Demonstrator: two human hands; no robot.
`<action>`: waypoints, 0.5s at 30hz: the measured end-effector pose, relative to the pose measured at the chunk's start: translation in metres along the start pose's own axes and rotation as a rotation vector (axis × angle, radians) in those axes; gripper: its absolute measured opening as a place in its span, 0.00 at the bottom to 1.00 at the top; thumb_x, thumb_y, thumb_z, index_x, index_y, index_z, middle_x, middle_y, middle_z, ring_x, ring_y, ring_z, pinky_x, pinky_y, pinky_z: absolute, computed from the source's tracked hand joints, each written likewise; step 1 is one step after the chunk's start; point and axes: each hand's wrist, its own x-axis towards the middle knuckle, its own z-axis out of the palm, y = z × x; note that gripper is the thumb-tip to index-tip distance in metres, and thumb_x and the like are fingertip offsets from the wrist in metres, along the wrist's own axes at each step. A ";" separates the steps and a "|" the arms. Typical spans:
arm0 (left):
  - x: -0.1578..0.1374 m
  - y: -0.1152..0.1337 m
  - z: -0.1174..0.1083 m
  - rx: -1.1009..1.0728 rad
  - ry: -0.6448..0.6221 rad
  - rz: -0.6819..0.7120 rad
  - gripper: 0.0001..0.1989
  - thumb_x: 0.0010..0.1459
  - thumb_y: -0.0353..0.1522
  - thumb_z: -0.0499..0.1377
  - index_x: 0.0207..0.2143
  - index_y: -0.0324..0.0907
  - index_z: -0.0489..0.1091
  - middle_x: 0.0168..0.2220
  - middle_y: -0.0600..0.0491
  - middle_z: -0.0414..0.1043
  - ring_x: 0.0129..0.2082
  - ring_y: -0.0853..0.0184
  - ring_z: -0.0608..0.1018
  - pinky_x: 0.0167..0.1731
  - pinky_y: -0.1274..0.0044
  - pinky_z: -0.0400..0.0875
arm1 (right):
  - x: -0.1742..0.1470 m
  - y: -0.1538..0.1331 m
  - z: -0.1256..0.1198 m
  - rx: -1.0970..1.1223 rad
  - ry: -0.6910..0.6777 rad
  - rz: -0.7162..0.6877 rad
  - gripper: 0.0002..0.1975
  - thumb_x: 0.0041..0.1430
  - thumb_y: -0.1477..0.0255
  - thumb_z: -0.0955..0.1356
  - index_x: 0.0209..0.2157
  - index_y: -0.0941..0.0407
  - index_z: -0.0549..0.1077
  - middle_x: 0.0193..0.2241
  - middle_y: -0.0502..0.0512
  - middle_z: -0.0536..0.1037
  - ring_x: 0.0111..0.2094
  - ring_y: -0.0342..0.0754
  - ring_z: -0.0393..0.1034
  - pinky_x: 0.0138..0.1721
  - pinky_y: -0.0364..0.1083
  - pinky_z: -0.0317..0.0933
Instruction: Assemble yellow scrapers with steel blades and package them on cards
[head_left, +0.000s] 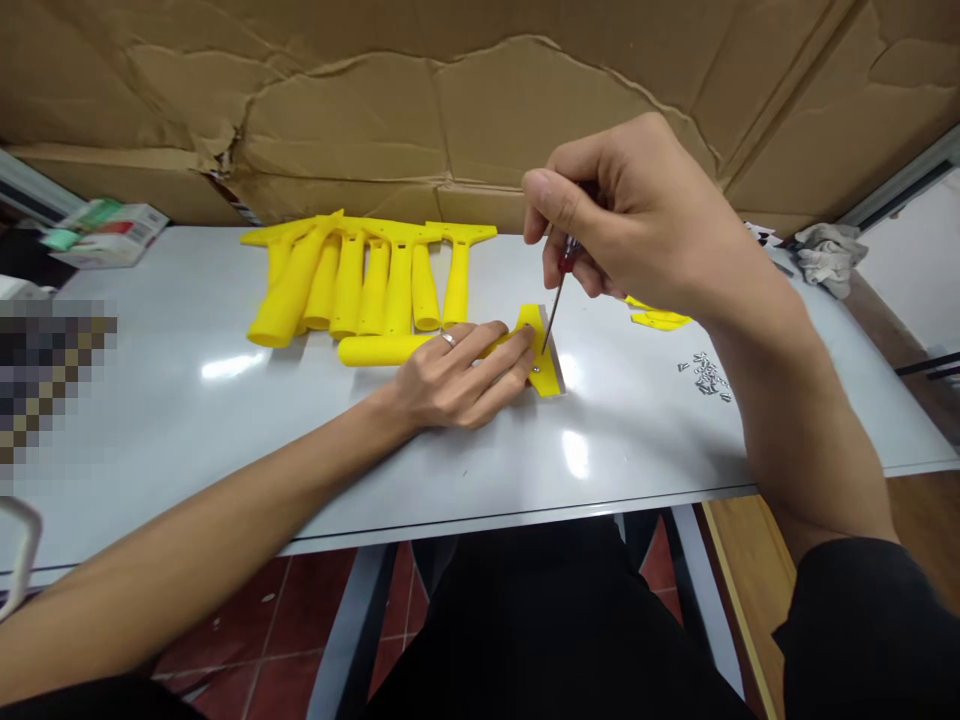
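A yellow scraper [384, 350] lies flat on the table, its handle toward the left and a thin metal blade [556, 368] along the right edge of its head. My left hand [469, 378] rests over the neck, fingers wrapped across it and fingertips on the head, holding it down. In my closed right hand [626, 215], raised above the head, is a screwdriver [556, 300] with a dark red handle mostly hidden by the fingers. Its shaft slants down to the scraper head. A small screw [536, 370] shows on the head, close to the screwdriver tip.
Several yellow scraper handles [375, 285] lie side by side at the back. Small yellow pieces [661, 320] and a pile of loose screws [706, 375] lie to the right. Cardboard [360, 110] stands behind the white table [315, 430]. A box [124, 235] is back left, a grey cloth [829, 258] back right.
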 end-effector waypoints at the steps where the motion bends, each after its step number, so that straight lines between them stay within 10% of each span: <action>1: 0.000 0.000 0.000 0.008 -0.006 -0.002 0.01 0.63 0.25 0.64 0.37 0.37 0.76 0.42 0.45 0.84 0.37 0.61 0.84 0.22 0.75 0.73 | -0.001 -0.001 -0.002 -0.012 -0.011 -0.008 0.15 0.69 0.70 0.64 0.29 0.60 0.74 0.22 0.53 0.77 0.17 0.37 0.65 0.18 0.39 0.57; 15: 0.001 -0.002 -0.001 0.029 -0.051 0.027 0.05 0.59 0.20 0.66 0.38 0.34 0.78 0.41 0.44 0.83 0.37 0.62 0.83 0.22 0.74 0.72 | 0.001 0.014 -0.001 0.073 -0.173 0.056 0.14 0.66 0.63 0.70 0.32 0.59 0.74 0.28 0.53 0.80 0.19 0.36 0.66 0.19 0.39 0.54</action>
